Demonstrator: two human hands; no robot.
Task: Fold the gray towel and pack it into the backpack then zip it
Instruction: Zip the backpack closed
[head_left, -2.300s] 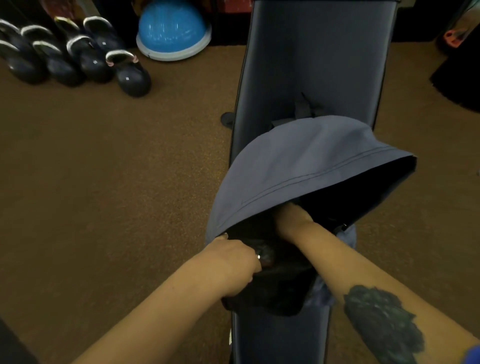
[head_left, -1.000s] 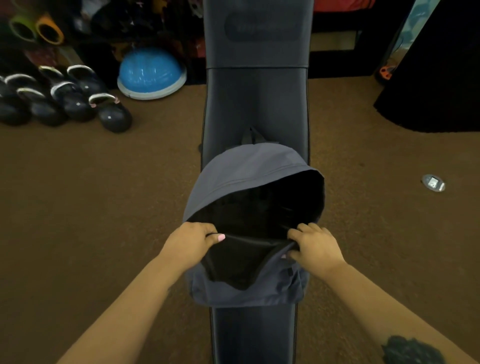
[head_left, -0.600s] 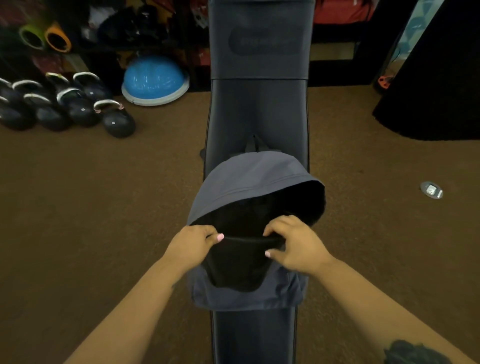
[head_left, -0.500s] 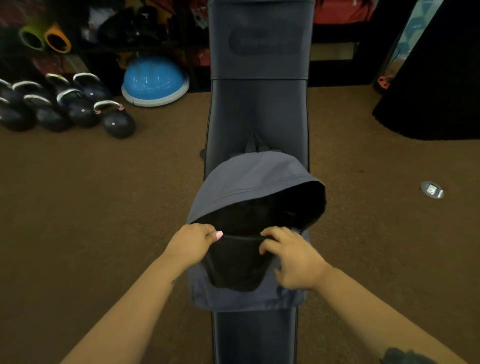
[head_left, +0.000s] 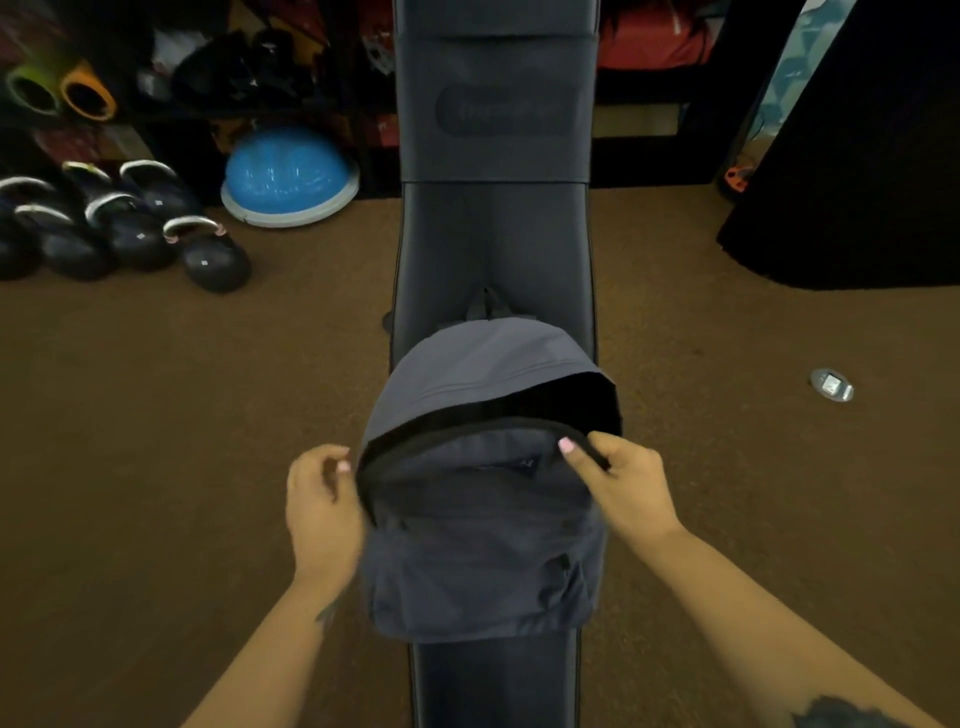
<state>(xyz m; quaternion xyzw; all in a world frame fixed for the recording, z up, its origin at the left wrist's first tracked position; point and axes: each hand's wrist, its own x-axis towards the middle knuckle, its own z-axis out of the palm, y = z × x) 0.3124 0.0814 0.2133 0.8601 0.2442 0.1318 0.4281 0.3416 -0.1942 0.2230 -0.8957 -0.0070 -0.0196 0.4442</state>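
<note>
A gray backpack (head_left: 478, 540) lies on a dark padded bench (head_left: 496, 249), its top pointing away from me. Its front panel is drawn up over the main compartment, and only a dark gap stays open along the upper right of the zipper line. My right hand (head_left: 621, 483) pinches the black zipper edge at the panel's upper right. Beside the bag's left edge is my left hand (head_left: 319, 499), fingers loosely curled; it is blurred and I cannot make out a hold on the fabric. The gray towel is not visible.
Brown carpet surrounds the bench. Several black kettlebells (head_left: 213, 254) and a blue half-dome balance trainer (head_left: 288, 176) sit at the back left before dark shelves. A large black object (head_left: 852, 156) stands at the back right. A small silver disc (head_left: 831, 385) lies on the floor at right.
The front panel, folded down half a second ago, has been pulled up over the opening. My right hand moved to the upper right edge; my left hand came off the rim to the bag's left side.
</note>
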